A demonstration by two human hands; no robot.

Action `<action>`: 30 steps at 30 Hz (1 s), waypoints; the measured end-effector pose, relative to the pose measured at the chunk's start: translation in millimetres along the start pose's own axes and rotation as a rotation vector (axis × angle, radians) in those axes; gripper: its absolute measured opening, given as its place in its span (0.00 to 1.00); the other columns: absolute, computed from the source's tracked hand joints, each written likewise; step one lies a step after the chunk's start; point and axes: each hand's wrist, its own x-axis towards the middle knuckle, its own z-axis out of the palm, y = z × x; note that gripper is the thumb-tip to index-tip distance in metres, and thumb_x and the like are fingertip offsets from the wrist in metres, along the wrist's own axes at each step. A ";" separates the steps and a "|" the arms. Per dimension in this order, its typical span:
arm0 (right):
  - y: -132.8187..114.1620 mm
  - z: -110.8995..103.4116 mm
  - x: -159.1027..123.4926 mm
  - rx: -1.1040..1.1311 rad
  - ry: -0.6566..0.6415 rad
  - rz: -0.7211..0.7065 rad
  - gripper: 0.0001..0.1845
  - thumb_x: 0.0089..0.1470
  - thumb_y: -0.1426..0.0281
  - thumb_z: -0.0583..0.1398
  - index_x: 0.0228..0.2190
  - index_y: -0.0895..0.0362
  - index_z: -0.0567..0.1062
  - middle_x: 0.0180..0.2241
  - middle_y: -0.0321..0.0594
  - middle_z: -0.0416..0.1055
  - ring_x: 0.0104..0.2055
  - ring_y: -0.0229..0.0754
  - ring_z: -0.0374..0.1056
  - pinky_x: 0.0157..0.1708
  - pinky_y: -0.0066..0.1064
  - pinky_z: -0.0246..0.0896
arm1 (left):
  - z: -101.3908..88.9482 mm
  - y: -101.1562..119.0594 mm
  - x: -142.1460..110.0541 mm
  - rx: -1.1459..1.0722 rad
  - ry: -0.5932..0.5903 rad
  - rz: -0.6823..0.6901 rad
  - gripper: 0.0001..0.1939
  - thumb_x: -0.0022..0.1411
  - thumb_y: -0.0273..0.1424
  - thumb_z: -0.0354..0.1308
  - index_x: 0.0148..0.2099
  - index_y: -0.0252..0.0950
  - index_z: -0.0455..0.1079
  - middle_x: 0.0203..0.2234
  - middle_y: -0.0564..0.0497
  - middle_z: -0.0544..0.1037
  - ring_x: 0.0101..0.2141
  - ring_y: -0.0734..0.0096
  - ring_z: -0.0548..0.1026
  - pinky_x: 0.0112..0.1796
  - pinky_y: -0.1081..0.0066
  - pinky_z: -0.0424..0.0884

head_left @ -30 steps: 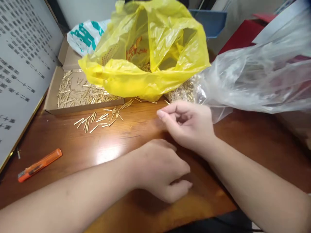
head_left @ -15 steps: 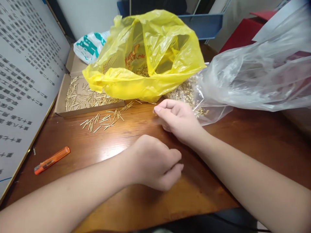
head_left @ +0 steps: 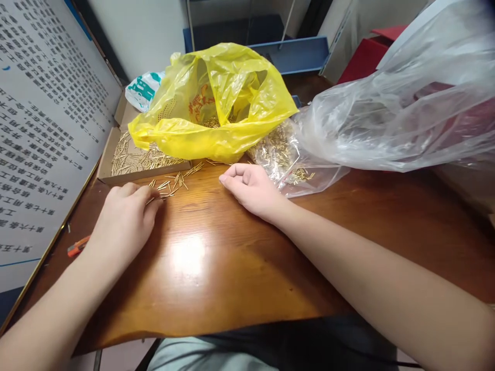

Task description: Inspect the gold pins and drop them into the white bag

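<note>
Up front: cardboard tray point(head_left: 106, 170), yellow bag point(head_left: 216, 103), clear bag point(head_left: 294, 165) hold brass pins; left hand point(head_left: 124, 216) fingering loose pins point(head_left: 170, 184), right hand point(head_left: 251, 188) curled, contents unclear.

Yellow bag point(head_left: 216, 116), clear bag point(head_left: 386, 113) — orange knife point(head_left: 77, 246), printed board point(head_left: 42, 118) left.

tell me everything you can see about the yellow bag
The yellow bag is thin, crinkled, see-through plastic with an orange print on its side. It slumps at the back of the wooden table, its mouth gaping upward with gold pins visible inside. Its left end lies over the cardboard tray. Neither hand touches it.
</note>
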 end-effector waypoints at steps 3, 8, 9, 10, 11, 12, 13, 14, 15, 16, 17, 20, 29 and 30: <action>1.3 0.1 0.3 0.016 -0.002 0.009 0.11 0.58 0.68 0.62 0.25 0.56 0.69 0.14 0.26 0.57 0.16 0.30 0.46 0.17 0.26 0.37 | 6.9 2.6 -1.0 -0.044 -0.008 0.000 0.17 0.68 0.40 0.47 0.40 0.38 0.76 0.35 0.40 0.78 0.40 0.50 0.75 0.48 0.52 0.71; 2.3 -0.5 1.2 0.025 -0.007 0.009 0.11 0.58 0.68 0.62 0.25 0.56 0.69 0.15 0.26 0.57 0.16 0.30 0.46 0.17 0.26 0.37 | 13.9 2.2 5.9 0.010 -0.046 0.030 0.18 0.69 0.39 0.46 0.36 0.38 0.73 0.32 0.41 0.77 0.38 0.51 0.74 0.46 0.54 0.70; 2.3 -0.7 1.3 0.023 -0.010 0.008 0.11 0.58 0.68 0.62 0.25 0.56 0.69 0.15 0.26 0.57 0.16 0.30 0.46 0.17 0.26 0.37 | 14.8 1.5 7.3 0.024 -0.050 0.031 0.17 0.70 0.39 0.45 0.34 0.39 0.71 0.31 0.42 0.76 0.37 0.52 0.74 0.45 0.54 0.70; 2.3 -1.0 1.5 0.021 -0.012 0.006 0.11 0.58 0.68 0.62 0.25 0.56 0.70 0.14 0.26 0.57 0.16 0.30 0.47 0.17 0.26 0.37 | 15.3 0.9 8.3 0.030 -0.056 0.029 0.17 0.69 0.38 0.44 0.32 0.40 0.69 0.30 0.42 0.75 0.36 0.53 0.73 0.45 0.55 0.70; 2.2 -1.2 1.5 0.018 -0.015 0.002 0.11 0.58 0.68 0.62 0.25 0.57 0.70 0.14 0.26 0.58 0.16 0.30 0.47 0.17 0.26 0.37 | 15.2 0.7 8.8 0.024 -0.062 0.021 0.16 0.69 0.38 0.45 0.31 0.40 0.67 0.28 0.43 0.74 0.35 0.53 0.73 0.43 0.55 0.70; 2.0 -1.4 1.6 0.014 -0.017 0.000 0.11 0.57 0.68 0.63 0.25 0.57 0.70 0.14 0.26 0.58 0.16 0.30 0.47 0.17 0.26 0.37 | 14.3 1.2 8.9 0.004 -0.067 0.009 0.15 0.68 0.38 0.45 0.30 0.41 0.65 0.28 0.44 0.74 0.34 0.54 0.73 0.42 0.56 0.70; 1.9 -1.6 1.6 0.011 -0.016 -0.001 0.11 0.57 0.68 0.63 0.25 0.57 0.70 0.15 0.27 0.58 0.16 0.30 0.47 0.17 0.26 0.38 | 12.5 2.6 8.6 -0.031 -0.070 -0.006 0.14 0.67 0.38 0.46 0.30 0.41 0.63 0.28 0.44 0.74 0.33 0.54 0.72 0.41 0.57 0.69; 1.7 -1.8 1.6 0.011 -0.015 0.000 0.11 0.57 0.68 0.63 0.25 0.57 0.70 0.15 0.27 0.58 0.17 0.30 0.47 0.17 0.26 0.38 | 9.7 5.0 7.9 -0.077 -0.069 -0.025 0.13 0.66 0.38 0.47 0.30 0.41 0.62 0.28 0.44 0.74 0.33 0.55 0.72 0.39 0.58 0.69; 1.5 -2.0 1.6 0.013 -0.014 0.002 0.11 0.57 0.68 0.63 0.25 0.57 0.70 0.15 0.27 0.59 0.17 0.30 0.48 0.17 0.26 0.38 | 6.1 8.5 7.0 -0.133 -0.066 -0.048 0.12 0.66 0.39 0.47 0.31 0.41 0.62 0.28 0.45 0.75 0.32 0.56 0.72 0.37 0.60 0.69; 1.2 -2.1 1.6 0.017 -0.013 0.005 0.11 0.57 0.68 0.63 0.25 0.57 0.70 0.15 0.27 0.59 0.17 0.30 0.48 0.17 0.26 0.38 | 1.8 13.1 6.3 -0.194 -0.063 -0.070 0.11 0.65 0.39 0.48 0.32 0.40 0.62 0.28 0.46 0.75 0.31 0.58 0.72 0.35 0.62 0.68; 0.9 -2.1 1.7 0.021 -0.013 0.010 0.11 0.58 0.69 0.63 0.25 0.57 0.71 0.15 0.28 0.60 0.17 0.30 0.49 0.17 0.26 0.39 | -2.5 18.6 6.0 -0.259 -0.063 -0.088 0.11 0.65 0.39 0.48 0.33 0.40 0.63 0.28 0.47 0.75 0.30 0.61 0.71 0.34 0.63 0.67; -0.2 -2.1 1.8 0.013 -0.008 0.045 0.11 0.59 0.71 0.61 0.25 0.57 0.71 0.15 0.27 0.61 0.16 0.30 0.50 0.16 0.25 0.40 | -10.2 38.9 10.4 -0.466 -0.080 -0.100 0.10 0.66 0.39 0.50 0.35 0.39 0.65 0.26 0.51 0.74 0.28 0.66 0.69 0.32 0.67 0.64; 1.3 -6.8 4.4 0.198 0.035 0.074 0.13 0.56 0.73 0.63 0.21 0.57 0.70 0.17 0.32 0.67 0.19 0.32 0.62 0.22 0.25 0.59 | 30.8 83.8 35.6 -1.376 -0.204 -0.192 0.12 0.59 0.36 0.67 0.39 0.33 0.73 0.31 0.49 0.80 0.33 0.72 0.76 0.37 0.72 0.70; 1.8 -8.6 4.5 0.240 0.008 0.071 0.12 0.55 0.72 0.65 0.21 0.58 0.71 0.19 0.33 0.69 0.21 0.32 0.63 0.24 0.25 0.62 | 33.7 84.9 35.5 -1.429 -0.204 -0.202 0.12 0.58 0.35 0.68 0.40 0.33 0.73 0.33 0.48 0.81 0.34 0.71 0.77 0.39 0.72 0.72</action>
